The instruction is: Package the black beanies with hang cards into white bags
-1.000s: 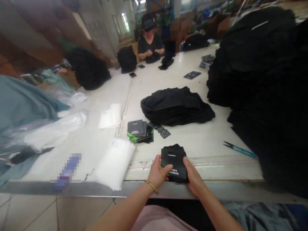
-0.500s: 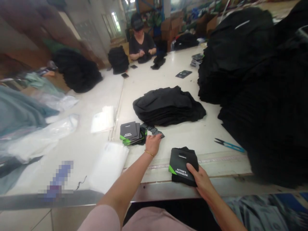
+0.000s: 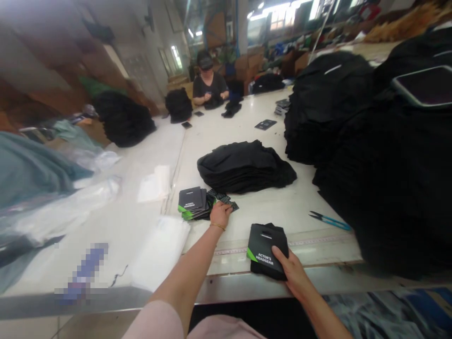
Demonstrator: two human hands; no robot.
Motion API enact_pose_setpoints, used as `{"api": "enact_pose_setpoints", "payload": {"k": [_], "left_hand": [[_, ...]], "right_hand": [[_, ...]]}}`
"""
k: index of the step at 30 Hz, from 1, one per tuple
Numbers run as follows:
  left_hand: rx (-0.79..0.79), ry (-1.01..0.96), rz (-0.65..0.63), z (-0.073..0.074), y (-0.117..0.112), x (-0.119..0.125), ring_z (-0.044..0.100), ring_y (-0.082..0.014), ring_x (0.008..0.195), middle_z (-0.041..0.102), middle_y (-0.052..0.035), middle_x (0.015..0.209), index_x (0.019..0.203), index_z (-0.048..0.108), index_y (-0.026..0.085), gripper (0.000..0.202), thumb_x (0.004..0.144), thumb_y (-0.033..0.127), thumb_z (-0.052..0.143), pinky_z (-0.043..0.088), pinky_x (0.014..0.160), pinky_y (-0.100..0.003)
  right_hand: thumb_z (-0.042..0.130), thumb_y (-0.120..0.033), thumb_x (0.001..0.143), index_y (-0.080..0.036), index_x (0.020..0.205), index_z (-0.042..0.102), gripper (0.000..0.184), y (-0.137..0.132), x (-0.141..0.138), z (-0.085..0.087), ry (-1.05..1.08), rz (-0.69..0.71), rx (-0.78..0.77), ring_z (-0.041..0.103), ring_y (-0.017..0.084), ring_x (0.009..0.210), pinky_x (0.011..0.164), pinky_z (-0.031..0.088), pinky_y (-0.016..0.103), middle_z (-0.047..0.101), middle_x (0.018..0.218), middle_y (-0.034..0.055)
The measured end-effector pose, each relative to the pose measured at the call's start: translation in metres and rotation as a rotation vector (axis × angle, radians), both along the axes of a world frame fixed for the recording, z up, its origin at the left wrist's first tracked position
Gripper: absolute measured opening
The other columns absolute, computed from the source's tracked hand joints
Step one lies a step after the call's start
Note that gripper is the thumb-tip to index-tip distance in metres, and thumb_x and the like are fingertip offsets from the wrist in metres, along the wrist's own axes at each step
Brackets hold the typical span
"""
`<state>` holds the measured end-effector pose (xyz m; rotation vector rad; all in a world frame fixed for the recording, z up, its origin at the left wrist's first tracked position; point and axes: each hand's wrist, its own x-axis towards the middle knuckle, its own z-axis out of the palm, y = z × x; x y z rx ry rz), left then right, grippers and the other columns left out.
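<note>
My right hand [image 3: 294, 273] holds a folded black cloth with a dark cardboard sleeve [image 3: 266, 247] around it, printed "ACTOR'S HEADGEAR" with a green corner. The thumb presses on the front of the card, and the fingers are hidden behind. Further forward, my left hand [image 3: 221, 215] is closed with its fingertips on small dark labels [image 3: 233, 205] spread in a row on the table. Just left of it sits a stack of the same printed cards [image 3: 190, 200]. A pile of black cloth pieces [image 3: 245, 167] lies behind the labels.
Blue-handled thread snips [image 3: 330, 220] lie right of my right hand. Tall black garment stacks [image 3: 328, 103] rise at the right, with a phone [image 3: 425, 87] on top. White plastic bags [image 3: 160, 249] lie at the left. Across the table [image 3: 219, 129] a co-worker [image 3: 210, 87] handles black cloth.
The view has tilted up slightly, bringing the phone into sight. My left hand stays at the labels, its fingers slightly shifted. My right hand still holds the carded cloth.
</note>
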<state>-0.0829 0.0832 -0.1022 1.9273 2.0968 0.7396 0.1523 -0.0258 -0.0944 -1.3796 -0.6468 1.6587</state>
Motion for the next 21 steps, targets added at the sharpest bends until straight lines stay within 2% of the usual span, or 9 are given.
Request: {"api": "enact_pose_setpoints", "payload": {"k": [4, 6, 8, 9, 11, 13, 14, 18, 21], "left_hand": [[0.077, -0.041, 0.021, 0.013, -0.002, 0.002, 0.055, -0.0163, 0.084, 0.062, -0.0047, 0.083, 0.086, 0.07, 0.02, 0.017, 0.08, 0.028, 0.057, 0.043, 0.079, -0.029], [0.123, -0.057, 0.029, 0.025, -0.013, 0.007, 0.054, -0.016, 0.089, 0.063, -0.0046, 0.089, 0.091, 0.069, 0.021, 0.019, 0.083, 0.029, 0.054, 0.042, 0.084, -0.03], [0.181, -0.078, -0.008, 0.038, -0.035, 0.017, 0.054, -0.016, 0.092, 0.063, -0.0045, 0.093, 0.095, 0.068, 0.023, 0.021, 0.084, 0.031, 0.052, 0.042, 0.086, -0.031], [0.197, -0.084, -0.072, 0.043, -0.049, 0.023, 0.054, -0.0159, 0.093, 0.063, -0.0043, 0.095, 0.096, 0.067, 0.025, 0.021, 0.084, 0.032, 0.052, 0.042, 0.086, -0.031], [0.179, -0.065, -0.294, 0.05, -0.079, 0.036, 0.053, -0.0167, 0.095, 0.062, -0.0038, 0.101, 0.098, 0.066, 0.029, 0.022, 0.084, 0.034, 0.051, 0.043, 0.087, -0.033], [0.108, -0.022, -0.493, 0.052, -0.105, 0.047, 0.051, -0.0187, 0.103, 0.059, -0.0042, 0.112, 0.105, 0.063, 0.031, 0.025, 0.085, 0.034, 0.049, 0.042, 0.091, -0.036], [0.071, -0.003, -0.545, 0.052, -0.115, 0.051, 0.048, -0.0202, 0.108, 0.056, -0.0047, 0.117, 0.109, 0.06, 0.032, 0.027, 0.085, 0.034, 0.048, 0.04, 0.093, -0.039], [0.0, -0.035, -0.564, 0.052, -0.14, 0.055, 0.04, -0.0242, 0.119, 0.047, -0.0064, 0.129, 0.113, 0.057, 0.033, 0.031, 0.083, 0.035, 0.051, 0.034, 0.099, -0.046], [0.04, -0.172, -0.449, 0.059, -0.151, 0.035, 0.046, -0.0202, 0.114, 0.053, -0.0047, 0.122, 0.103, 0.064, 0.031, 0.024, 0.082, 0.033, 0.053, 0.038, 0.098, -0.039]], "right_hand": [[0.069, -0.043, 0.062, -0.016, 0.112, 0.056, 0.058, 0.002, 0.0, -0.006, -0.007, 0.004, 0.01, 0.065, 0.024, 0.087, 0.081, 0.051, 0.035, 0.07, 0.095, 0.0074], [0.069, -0.043, 0.062, -0.015, 0.113, 0.056, 0.059, 0.002, -0.001, -0.004, 0.009, 0.0, 0.007, 0.065, 0.024, 0.087, 0.081, 0.051, 0.036, 0.07, 0.095, 0.0077], [0.069, -0.043, 0.063, -0.015, 0.111, 0.056, 0.057, 0.001, -0.003, 0.002, 0.008, -0.004, 0.008, 0.065, 0.024, 0.086, 0.081, 0.05, 0.036, 0.071, 0.094, 0.0071], [0.069, -0.042, 0.064, -0.015, 0.111, 0.056, 0.055, 0.0, -0.004, 0.006, 0.003, 0.001, 0.019, 0.065, 0.024, 0.087, 0.082, 0.05, 0.035, 0.071, 0.094, 0.0066], [0.067, -0.041, 0.067, -0.016, 0.11, 0.056, 0.051, -0.002, -0.006, 0.016, 0.017, 0.035, 0.057, 0.064, 0.023, 0.091, 0.084, 0.049, 0.034, 0.069, 0.099, 0.0059], [0.061, -0.044, 0.072, -0.016, 0.111, 0.057, 0.047, -0.005, -0.008, 0.026, 0.068, 0.093, 0.065, 0.061, 0.023, 0.097, 0.086, 0.048, 0.034, 0.068, 0.103, 0.0061], [0.058, -0.045, 0.074, -0.016, 0.111, 0.057, 0.046, -0.007, -0.01, 0.029, 0.1, 0.123, 0.055, 0.06, 0.023, 0.099, 0.086, 0.048, 0.035, 0.067, 0.105, 0.0063], [0.062, -0.04, 0.072, -0.017, 0.108, 0.059, 0.043, -0.01, -0.015, 0.038, 0.108, 0.212, 0.054, 0.06, 0.022, 0.099, 0.087, 0.047, 0.034, 0.066, 0.107, 0.0053], [0.067, -0.037, 0.066, -0.015, 0.102, 0.061, 0.042, -0.01, -0.016, 0.035, 0.001, 0.214, 0.064, 0.062, 0.023, 0.092, 0.085, 0.047, 0.034, 0.069, 0.098, 0.0052]]}}
